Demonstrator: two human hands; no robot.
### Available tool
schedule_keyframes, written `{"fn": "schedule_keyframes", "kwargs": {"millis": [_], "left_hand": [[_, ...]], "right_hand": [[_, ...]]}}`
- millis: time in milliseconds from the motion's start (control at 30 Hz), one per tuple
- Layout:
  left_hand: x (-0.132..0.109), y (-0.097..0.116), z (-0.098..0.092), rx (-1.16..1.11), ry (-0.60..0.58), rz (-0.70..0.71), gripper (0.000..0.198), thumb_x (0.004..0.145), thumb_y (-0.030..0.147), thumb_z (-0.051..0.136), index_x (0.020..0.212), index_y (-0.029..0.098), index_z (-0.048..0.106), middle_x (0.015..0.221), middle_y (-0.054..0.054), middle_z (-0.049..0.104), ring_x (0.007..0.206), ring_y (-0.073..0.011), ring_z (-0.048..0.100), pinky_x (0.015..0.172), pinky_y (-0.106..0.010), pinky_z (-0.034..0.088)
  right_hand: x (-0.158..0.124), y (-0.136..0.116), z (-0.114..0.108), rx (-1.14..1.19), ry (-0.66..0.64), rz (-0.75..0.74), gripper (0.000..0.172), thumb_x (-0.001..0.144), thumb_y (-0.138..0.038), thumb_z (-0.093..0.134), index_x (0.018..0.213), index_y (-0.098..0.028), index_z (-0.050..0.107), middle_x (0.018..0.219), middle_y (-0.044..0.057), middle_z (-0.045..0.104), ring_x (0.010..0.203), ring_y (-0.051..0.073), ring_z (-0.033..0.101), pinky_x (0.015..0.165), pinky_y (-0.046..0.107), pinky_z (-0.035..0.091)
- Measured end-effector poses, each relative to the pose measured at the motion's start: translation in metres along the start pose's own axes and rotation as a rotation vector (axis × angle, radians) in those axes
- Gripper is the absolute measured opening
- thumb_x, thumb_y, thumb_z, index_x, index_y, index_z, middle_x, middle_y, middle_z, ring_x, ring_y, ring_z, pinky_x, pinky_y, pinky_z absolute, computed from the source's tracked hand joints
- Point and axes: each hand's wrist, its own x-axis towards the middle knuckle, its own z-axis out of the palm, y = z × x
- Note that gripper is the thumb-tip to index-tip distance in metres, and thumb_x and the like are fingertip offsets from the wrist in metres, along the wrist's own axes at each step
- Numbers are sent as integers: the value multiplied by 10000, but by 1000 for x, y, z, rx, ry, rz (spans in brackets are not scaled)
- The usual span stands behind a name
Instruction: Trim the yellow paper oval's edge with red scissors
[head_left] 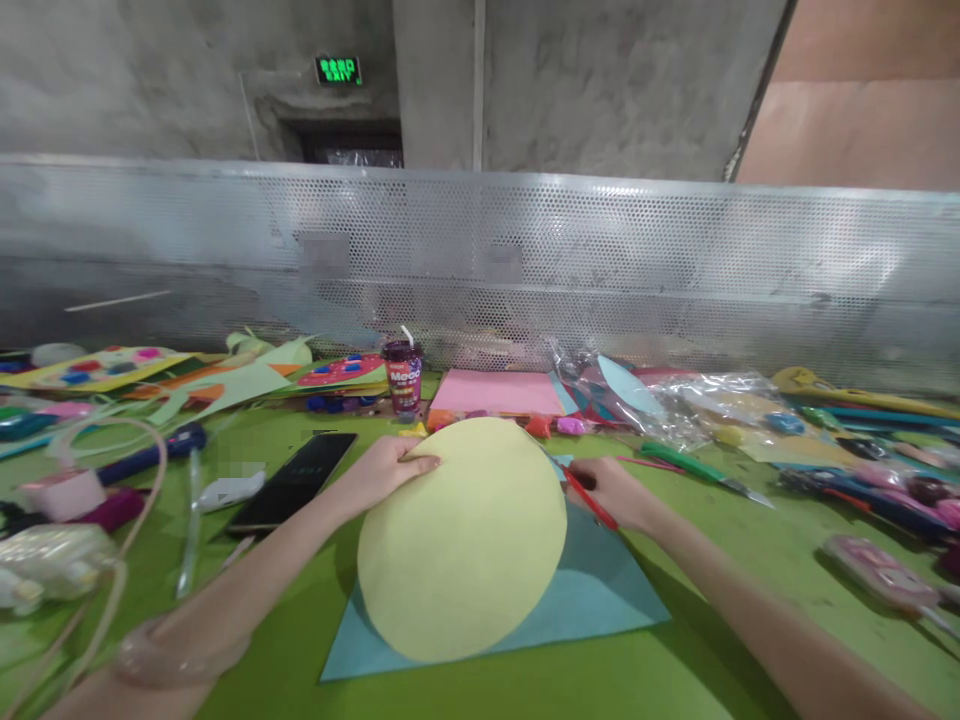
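Note:
A large pale yellow paper circle (461,540) lies over a sheet of blue paper (592,580), whose corners stick out beneath it. My left hand (394,470) grips the circle's upper left edge, thumb on top and the other fingers behind. At the circle's upper right edge, my right hand (604,485) is closed around a slim red pen-like tool (592,500). Its tip is hidden near the paper's rim, so I cannot tell its exact kind.
A black phone (296,485) lies left of my forearm. Behind stand a purple drink cup (404,378) with a straw and a stack of pink paper (499,392). A green utility knife (686,462) lies to the right, blade out, near clear plastic bags (705,400).

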Motion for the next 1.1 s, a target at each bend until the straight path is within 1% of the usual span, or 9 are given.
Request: {"fn": "schedule_keyframes", "kwargs": {"millis": [133, 300, 500, 733, 900, 1100], "left_hand": [[0, 0, -1, -3, -17, 10, 377, 651, 510, 530, 719, 150, 619, 699, -44, 655, 624, -214, 589, 527, -261, 398], [-1, 0, 0, -6, -30, 25, 361, 670, 497, 523, 715, 150, 611, 694, -46, 654, 617, -209, 591, 519, -256, 399], [0, -4, -1, -12, -56, 51, 348, 683, 484, 521, 731, 151, 606, 715, -49, 656, 624, -205, 596, 533, -260, 409], [1, -6, 0, -2, -81, 50, 372, 676, 495, 515, 780, 153, 620, 720, -47, 653, 628, -211, 593, 526, -264, 403], [0, -4, 1, 18, -79, 62, 351, 664, 495, 522, 710, 159, 610, 665, -29, 631, 588, -192, 571, 501, -248, 377], [-1, -1, -1, 36, -98, 62, 325, 661, 489, 522, 665, 170, 587, 622, -5, 595, 548, -171, 540, 484, -234, 348]], "right_hand": [[1, 0, 0, -4, 11, -17, 200, 671, -287, 430, 527, -149, 416, 503, -30, 368, 484, 77, 297, 439, 203, 231], [-1, -2, -2, -26, 7, -1, 180, 650, -253, 445, 508, -148, 410, 485, -32, 368, 479, 76, 302, 431, 201, 222], [0, -7, -2, -50, 4, -38, 268, 683, -346, 448, 509, -146, 412, 492, -23, 393, 483, 80, 311, 442, 208, 215], [0, -2, -1, -84, -13, -35, 195, 657, -249, 441, 498, -152, 385, 477, -33, 370, 481, 76, 299, 440, 208, 207], [2, -2, 0, -85, -17, -67, 214, 676, -270, 434, 504, -151, 393, 480, -29, 385, 478, 77, 302, 441, 211, 207], [-1, -1, -1, -87, -62, -32, 157, 634, -223, 444, 501, -153, 399, 473, -35, 358, 475, 75, 298, 440, 206, 210]]}}
